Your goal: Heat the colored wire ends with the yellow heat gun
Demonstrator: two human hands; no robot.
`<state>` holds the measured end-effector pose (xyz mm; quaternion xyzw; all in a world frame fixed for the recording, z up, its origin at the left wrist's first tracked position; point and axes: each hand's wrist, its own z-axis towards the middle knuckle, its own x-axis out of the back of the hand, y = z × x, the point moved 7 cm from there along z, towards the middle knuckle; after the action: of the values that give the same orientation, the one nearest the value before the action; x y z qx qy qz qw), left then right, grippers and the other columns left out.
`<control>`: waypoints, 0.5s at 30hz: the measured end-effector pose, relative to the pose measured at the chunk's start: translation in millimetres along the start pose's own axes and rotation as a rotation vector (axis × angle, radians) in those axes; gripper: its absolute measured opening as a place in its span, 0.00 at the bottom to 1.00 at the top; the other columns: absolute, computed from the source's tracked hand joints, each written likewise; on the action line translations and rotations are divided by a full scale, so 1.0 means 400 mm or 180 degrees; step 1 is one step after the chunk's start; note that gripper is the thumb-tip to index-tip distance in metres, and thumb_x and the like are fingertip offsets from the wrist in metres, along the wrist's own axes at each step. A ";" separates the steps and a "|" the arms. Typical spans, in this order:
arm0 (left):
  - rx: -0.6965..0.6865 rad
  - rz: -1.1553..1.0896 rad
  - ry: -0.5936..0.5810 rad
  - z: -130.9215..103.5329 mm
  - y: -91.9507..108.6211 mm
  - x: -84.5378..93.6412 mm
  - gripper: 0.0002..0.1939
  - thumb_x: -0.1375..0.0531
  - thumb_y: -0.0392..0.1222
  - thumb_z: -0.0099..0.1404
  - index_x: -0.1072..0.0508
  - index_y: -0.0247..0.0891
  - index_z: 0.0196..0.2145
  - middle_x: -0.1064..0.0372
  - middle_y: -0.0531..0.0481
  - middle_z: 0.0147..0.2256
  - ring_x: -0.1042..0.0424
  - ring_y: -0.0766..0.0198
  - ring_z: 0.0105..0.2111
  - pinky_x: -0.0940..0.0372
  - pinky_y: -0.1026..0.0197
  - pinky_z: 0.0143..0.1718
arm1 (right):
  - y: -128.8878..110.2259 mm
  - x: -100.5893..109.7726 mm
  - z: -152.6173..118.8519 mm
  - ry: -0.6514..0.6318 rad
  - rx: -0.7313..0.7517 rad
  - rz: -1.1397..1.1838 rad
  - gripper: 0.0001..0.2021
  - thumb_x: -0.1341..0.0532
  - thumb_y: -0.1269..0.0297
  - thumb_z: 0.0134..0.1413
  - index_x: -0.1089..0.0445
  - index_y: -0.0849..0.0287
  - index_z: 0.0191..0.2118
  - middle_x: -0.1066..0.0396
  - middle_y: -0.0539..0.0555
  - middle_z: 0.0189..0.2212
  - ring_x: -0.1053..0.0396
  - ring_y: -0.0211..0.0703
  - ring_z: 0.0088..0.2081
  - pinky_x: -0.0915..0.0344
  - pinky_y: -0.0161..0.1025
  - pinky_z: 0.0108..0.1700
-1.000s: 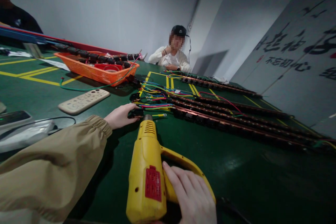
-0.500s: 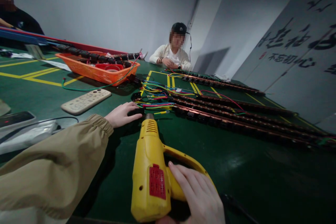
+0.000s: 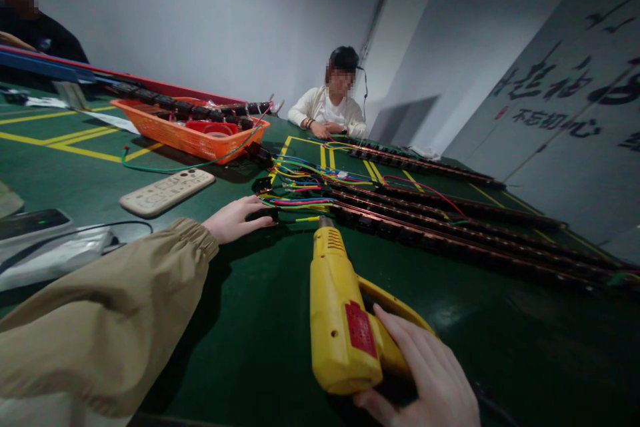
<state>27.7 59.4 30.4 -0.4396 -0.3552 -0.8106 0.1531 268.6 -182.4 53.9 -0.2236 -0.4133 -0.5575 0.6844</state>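
My right hand (image 3: 425, 373) is wrapped round the handle of a yellow heat gun (image 3: 340, 320) with a red label on its body. The gun's metal nozzle points away from me, at a green-and-yellow wire (image 3: 303, 219). To the left, my left hand (image 3: 240, 219) rests low at the table with its fingers at the wire ends. A dark piece shows between thumb and forefinger, and the green-and-yellow wire runs out from there. Several coloured wires (image 3: 303, 203) lead right into long dark bars with copper strips (image 3: 400, 230). My fingertips are partly hidden.
An orange basket (image 3: 190, 137) of dark parts stands at the back left. A beige remote control (image 3: 167, 192) lies nearer, left of my hand. Further left are a phone (image 3: 35, 223) and a white power strip (image 3: 60, 257). One person (image 3: 333, 107) sits across the green table, another at far left.
The heat gun has moved right with my right hand, its nozzle shifting along the green-and-yellow wire. My left hand stays almost in place.
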 end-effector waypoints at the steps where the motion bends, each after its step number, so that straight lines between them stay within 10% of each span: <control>1: -0.0014 0.0032 0.0004 0.000 0.001 0.000 0.25 0.51 0.57 0.65 0.30 0.38 0.50 0.34 0.44 0.49 0.35 0.57 0.49 0.40 0.58 0.52 | 0.006 0.002 -0.007 0.0024 0.0000 -0.0009 0.39 0.43 0.34 0.44 0.39 0.60 0.54 0.29 0.54 0.45 0.32 0.46 0.43 0.39 0.40 0.43; 7: 0.0256 0.0439 -0.0071 -0.004 0.003 -0.003 0.28 0.53 0.58 0.66 0.35 0.37 0.54 0.35 0.42 0.50 0.35 0.55 0.49 0.40 0.54 0.52 | 0.049 -0.001 -0.054 0.0159 -0.0476 0.0005 0.23 0.54 0.50 0.62 0.42 0.60 0.56 0.34 0.57 0.50 0.39 0.50 0.52 0.50 0.50 0.55; 15: 0.0226 0.0618 -0.0155 -0.003 0.017 -0.005 0.27 0.53 0.59 0.65 0.35 0.41 0.53 0.35 0.44 0.49 0.35 0.56 0.48 0.40 0.55 0.50 | 0.056 -0.016 -0.048 -0.0138 -0.0827 -0.0024 0.16 0.53 0.51 0.63 0.34 0.53 0.44 0.27 0.48 0.38 0.32 0.43 0.41 0.44 0.42 0.45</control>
<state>32.0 53.6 31.1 -0.4858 -0.3430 -0.7680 0.2377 295.5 -187.0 41.3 -0.3207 -0.3531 -0.6039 0.6385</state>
